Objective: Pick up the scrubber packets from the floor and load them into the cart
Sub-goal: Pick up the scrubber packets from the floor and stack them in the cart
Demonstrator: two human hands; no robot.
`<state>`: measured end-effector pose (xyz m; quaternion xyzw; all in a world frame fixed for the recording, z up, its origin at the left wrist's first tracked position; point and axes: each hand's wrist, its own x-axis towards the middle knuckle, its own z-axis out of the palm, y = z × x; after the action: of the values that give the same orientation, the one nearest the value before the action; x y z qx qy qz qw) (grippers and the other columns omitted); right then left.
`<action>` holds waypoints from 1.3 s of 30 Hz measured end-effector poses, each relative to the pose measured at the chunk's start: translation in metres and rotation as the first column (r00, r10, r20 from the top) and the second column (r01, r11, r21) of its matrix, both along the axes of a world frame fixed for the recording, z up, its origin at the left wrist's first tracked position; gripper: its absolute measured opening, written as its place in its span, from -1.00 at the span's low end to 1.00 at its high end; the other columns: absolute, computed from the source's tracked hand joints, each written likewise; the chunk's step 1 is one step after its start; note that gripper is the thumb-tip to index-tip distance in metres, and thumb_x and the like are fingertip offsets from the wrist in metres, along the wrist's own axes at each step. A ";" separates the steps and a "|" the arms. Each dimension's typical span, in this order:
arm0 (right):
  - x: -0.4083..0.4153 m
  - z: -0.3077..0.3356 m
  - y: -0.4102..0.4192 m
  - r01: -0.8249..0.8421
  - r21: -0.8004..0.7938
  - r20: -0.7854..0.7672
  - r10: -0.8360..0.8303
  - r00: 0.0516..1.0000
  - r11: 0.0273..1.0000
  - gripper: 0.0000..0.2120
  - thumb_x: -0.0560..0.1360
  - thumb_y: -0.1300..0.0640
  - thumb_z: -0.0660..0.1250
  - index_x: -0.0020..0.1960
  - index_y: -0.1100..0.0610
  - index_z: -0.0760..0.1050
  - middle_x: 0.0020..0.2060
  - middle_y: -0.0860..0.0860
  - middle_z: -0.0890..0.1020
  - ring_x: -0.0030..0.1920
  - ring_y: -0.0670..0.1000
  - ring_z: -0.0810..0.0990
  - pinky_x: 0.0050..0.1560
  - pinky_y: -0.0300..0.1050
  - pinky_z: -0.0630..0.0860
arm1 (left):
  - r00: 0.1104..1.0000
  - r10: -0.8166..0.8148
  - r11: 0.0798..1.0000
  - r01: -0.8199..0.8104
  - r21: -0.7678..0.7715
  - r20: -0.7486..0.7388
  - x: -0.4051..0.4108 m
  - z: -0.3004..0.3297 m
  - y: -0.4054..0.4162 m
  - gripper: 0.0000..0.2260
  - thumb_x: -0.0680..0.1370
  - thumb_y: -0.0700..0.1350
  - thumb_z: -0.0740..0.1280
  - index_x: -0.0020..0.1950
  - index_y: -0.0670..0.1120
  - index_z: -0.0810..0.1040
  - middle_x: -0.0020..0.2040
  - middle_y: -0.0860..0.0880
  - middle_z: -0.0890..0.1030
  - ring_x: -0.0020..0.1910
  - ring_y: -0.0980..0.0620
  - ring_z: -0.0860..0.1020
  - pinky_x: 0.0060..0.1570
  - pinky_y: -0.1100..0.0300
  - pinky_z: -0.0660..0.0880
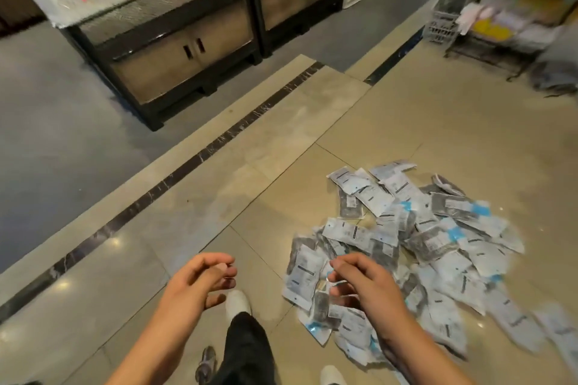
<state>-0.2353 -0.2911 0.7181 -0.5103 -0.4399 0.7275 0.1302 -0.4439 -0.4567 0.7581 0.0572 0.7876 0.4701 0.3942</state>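
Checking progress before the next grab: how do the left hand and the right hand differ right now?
The left hand hangs over bare floor tile, away from the pile of scrubber packets; the right hand is over the pile's near edge. The left hand's curled fingers look empty; the right hand's fingers seem to pinch something thin and pale, possibly a packet edge. Both are bare, palms down, fingers loosely curled.

The scrubber packets (416,244) lie in a loose, overlapping heap on the floor at near right: flat white-and-grey pouches, some marked blue, their print too blurred to read.
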 end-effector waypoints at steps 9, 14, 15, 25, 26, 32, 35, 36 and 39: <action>-0.152 -0.009 0.046 0.263 0.032 0.033 -0.264 0.964 0.964 -0.92 0.60 0.19 0.39 -0.03 0.16 0.65 -0.22 0.06 0.72 -0.24 0.02 0.63 -0.14 -0.05 0.52 | 0.976 -0.217 0.973 0.219 -0.068 0.033 -0.183 -0.020 0.095 -0.86 0.65 -0.23 0.33 0.02 -0.12 0.68 -0.07 -0.18 0.74 -0.05 -0.12 0.67 -0.05 0.02 0.50; -0.224 -0.001 0.069 0.528 0.032 -0.009 -0.528 0.849 0.848 -0.89 0.62 0.26 0.35 -0.04 0.21 0.64 -0.23 0.14 0.69 -0.27 0.03 0.63 -0.25 -0.13 0.48 | 0.894 -0.449 0.887 0.445 -0.120 -0.003 -0.260 -0.013 0.189 -0.89 0.65 -0.20 0.33 0.09 -0.11 0.66 0.04 -0.19 0.72 -0.01 -0.07 0.65 -0.07 0.11 0.48; -0.231 0.001 0.074 0.553 0.023 -0.004 -0.553 0.833 0.833 -0.89 0.62 0.27 0.34 -0.03 0.22 0.63 -0.22 0.15 0.69 -0.27 0.03 0.62 -0.26 -0.15 0.47 | 0.861 -0.509 0.857 0.505 -0.100 -0.014 -0.265 -0.010 0.212 -0.88 0.65 -0.19 0.32 0.10 -0.09 0.66 0.03 -0.15 0.71 0.02 -0.07 0.65 -0.04 0.11 0.50; -0.263 -0.023 0.167 0.755 -0.010 0.060 -0.754 0.655 0.655 -0.88 0.61 0.26 0.34 -0.02 0.17 0.66 -0.21 0.11 0.70 -0.24 0.04 0.63 -0.16 -0.10 0.49 | 0.568 -0.819 0.573 0.813 -0.099 -0.077 -0.287 -0.019 0.409 -0.86 0.65 -0.17 0.32 0.09 -0.02 0.66 0.02 -0.06 0.71 0.04 -0.05 0.66 0.08 0.02 0.53; -0.266 -0.029 0.183 0.767 -0.019 0.057 -0.766 0.641 0.641 -0.87 0.61 0.24 0.34 -0.03 0.15 0.66 -0.19 0.12 0.72 -0.25 0.03 0.64 -0.14 -0.07 0.50 | 0.563 -0.823 0.568 0.814 -0.120 -0.079 -0.288 -0.020 0.429 -0.86 0.65 -0.18 0.31 0.09 -0.03 0.67 0.01 -0.07 0.71 0.03 -0.05 0.67 0.07 0.04 0.53; -0.263 -0.062 0.298 0.795 -0.111 0.110 -0.788 0.606 0.596 -0.87 0.61 0.23 0.37 -0.07 0.12 0.67 -0.20 0.12 0.72 -0.27 0.06 0.64 -0.19 -0.04 0.47 | 0.526 -0.849 0.524 0.823 -0.220 -0.052 -0.293 -0.027 0.544 -0.84 0.65 -0.19 0.31 0.04 -0.01 0.68 -0.06 -0.03 0.75 0.00 -0.04 0.69 -0.02 0.10 0.53; -0.247 -0.069 0.338 0.807 -0.114 0.128 -0.797 0.591 0.580 -0.89 0.61 0.20 0.36 -0.05 0.10 0.66 -0.17 0.08 0.73 -0.24 0.04 0.64 -0.15 -0.04 0.47 | 0.489 -0.871 0.485 0.833 -0.267 -0.058 -0.283 -0.027 0.601 -0.83 0.66 -0.18 0.31 0.04 0.00 0.69 -0.05 -0.01 0.75 0.01 -0.02 0.70 -0.03 0.10 0.53; -0.243 -0.071 0.348 0.822 -0.126 0.125 -0.813 0.568 0.555 -0.90 0.60 0.19 0.36 -0.05 0.11 0.65 -0.16 0.10 0.73 -0.23 0.04 0.64 -0.14 -0.04 0.47 | 0.458 -0.887 0.453 0.849 -0.272 -0.050 -0.276 -0.026 0.618 -0.83 0.67 -0.17 0.31 0.05 0.00 0.69 -0.04 -0.01 0.75 0.02 -0.02 0.70 -0.03 0.10 0.53; -0.240 -0.078 0.373 0.886 -0.197 0.115 -0.887 0.447 0.420 -0.91 0.59 0.18 0.39 -0.06 0.13 0.65 -0.14 0.16 0.73 -0.24 0.07 0.63 -0.18 -0.06 0.46 | 0.343 -0.939 0.340 0.900 -0.274 -0.036 -0.251 -0.027 0.665 -0.85 0.66 -0.16 0.32 0.05 0.00 0.69 0.00 -0.02 0.74 0.04 -0.02 0.69 0.01 0.07 0.54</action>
<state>-0.4749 0.0817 0.6404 -0.6739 -0.0185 0.5967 0.4353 -0.6950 0.2087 0.7316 0.4952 0.6934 0.0728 0.5184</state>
